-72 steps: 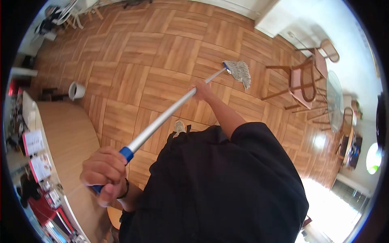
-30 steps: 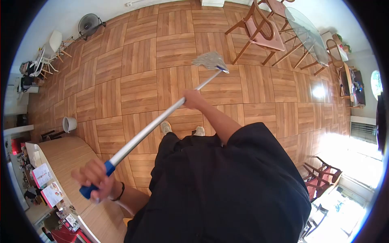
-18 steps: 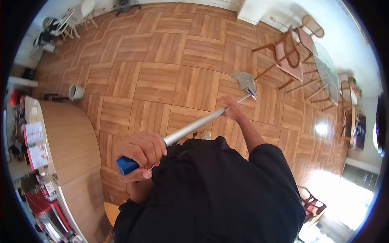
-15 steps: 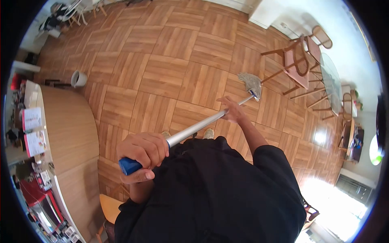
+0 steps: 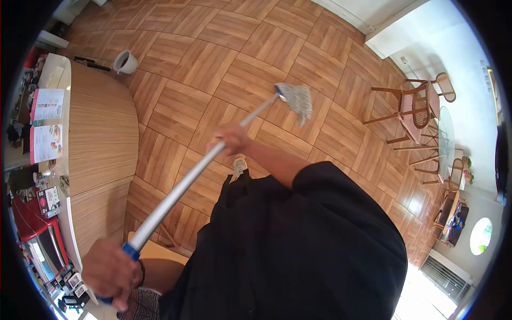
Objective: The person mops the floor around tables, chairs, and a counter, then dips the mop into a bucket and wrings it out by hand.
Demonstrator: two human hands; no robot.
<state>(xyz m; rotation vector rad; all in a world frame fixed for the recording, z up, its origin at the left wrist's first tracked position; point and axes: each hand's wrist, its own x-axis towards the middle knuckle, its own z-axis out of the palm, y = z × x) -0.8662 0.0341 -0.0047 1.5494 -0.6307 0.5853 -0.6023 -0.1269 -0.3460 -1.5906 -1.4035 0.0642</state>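
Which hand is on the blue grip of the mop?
The left hand, closed on the blue grip at the top end of the mop handle. The right hand holds bare metal farther along, toward the mop head.

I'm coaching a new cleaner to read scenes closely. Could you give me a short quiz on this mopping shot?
1. True or false: the left hand holds the blue end of the mop handle.
2. The right hand grips the handle: A) midway along, B) at the blue end, C) not at all.
3. Fill in: a white ___ stands on the floor beyond the curved counter.
Key: 1 true; 2 A; 3 bucket.
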